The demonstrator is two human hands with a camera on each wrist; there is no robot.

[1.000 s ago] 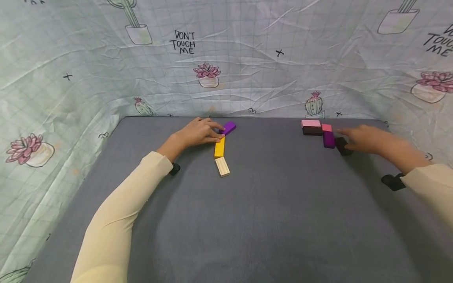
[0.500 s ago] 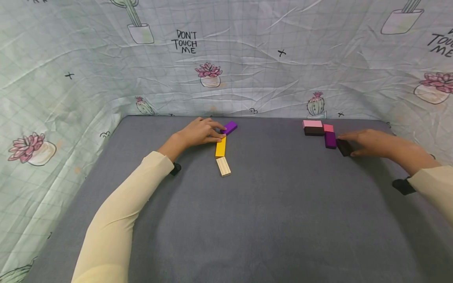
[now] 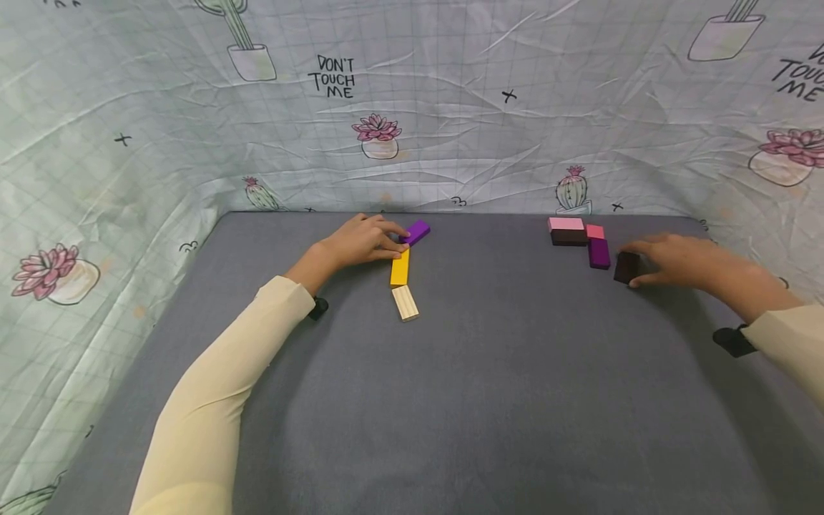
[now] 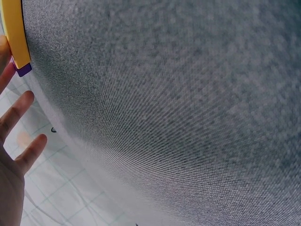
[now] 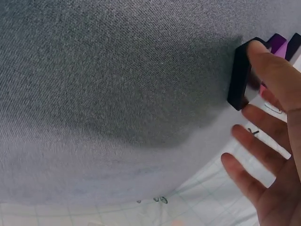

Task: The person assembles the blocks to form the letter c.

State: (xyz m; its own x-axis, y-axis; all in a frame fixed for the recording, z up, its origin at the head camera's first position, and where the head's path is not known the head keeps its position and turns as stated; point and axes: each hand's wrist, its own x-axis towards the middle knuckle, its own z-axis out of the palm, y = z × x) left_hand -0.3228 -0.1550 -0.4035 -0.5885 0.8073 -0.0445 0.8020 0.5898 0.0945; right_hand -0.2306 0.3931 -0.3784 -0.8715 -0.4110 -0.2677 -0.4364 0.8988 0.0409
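Observation:
In the head view my left hand (image 3: 363, 239) rests with its fingertips where the yellow block (image 3: 400, 267) meets the purple block (image 3: 418, 231). A pale wooden block (image 3: 405, 303) lies at the yellow block's near end. In the left wrist view two fingertips lie along the yellow block (image 4: 17, 35), while the other fingers are spread. My right hand (image 3: 676, 261) pinches a dark brown block (image 3: 626, 267) between thumb and index finger. The right wrist view shows the thumb on one end of this block (image 5: 240, 77), with the other fingers spread apart.
Left of the dark brown block lie a dark purple block (image 3: 599, 253), a hot pink block (image 3: 595, 232), and a light pink block (image 3: 566, 224) against another dark brown block (image 3: 569, 237). A printed cloth (image 3: 450, 143) hangs behind the grey table (image 3: 489, 372).
My right hand has taken hold of the dark brown block between thumb and index finger and turned it slightly, straighter to the table's front. My left hand stays in place.

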